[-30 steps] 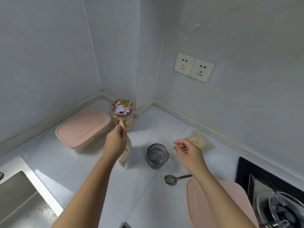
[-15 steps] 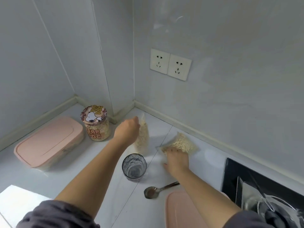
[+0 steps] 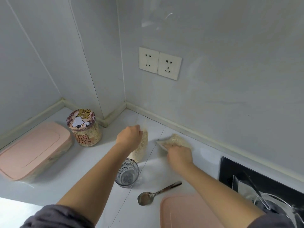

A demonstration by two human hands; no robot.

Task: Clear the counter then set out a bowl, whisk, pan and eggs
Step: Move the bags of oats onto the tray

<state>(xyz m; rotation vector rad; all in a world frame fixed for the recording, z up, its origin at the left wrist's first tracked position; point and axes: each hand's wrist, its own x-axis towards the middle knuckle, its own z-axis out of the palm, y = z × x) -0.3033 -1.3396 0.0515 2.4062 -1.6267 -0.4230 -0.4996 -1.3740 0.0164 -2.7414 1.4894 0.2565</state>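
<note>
You're curling left hand round upright oat bag, likely stopping it tipping. Right hand covering flat oat bag edge, grip unclear. Probably clearing both together.

Readable lettering is found only on the jar set on the counter. On the jar's clear side wall, facing the camera, large rounded orange-brown capitals are printed in two lines: "EAR" above and "DOG" below. Whatever precedes "EAR" is cut off by the curve of the jar. Between these two lines a smaller line of text is printed, too small to be read. On the lid atop the jar, yellow block letters are set above a cartoon white dog with black ears. Only "DOG" can be made out there, and the remainder is blurred.
</note>
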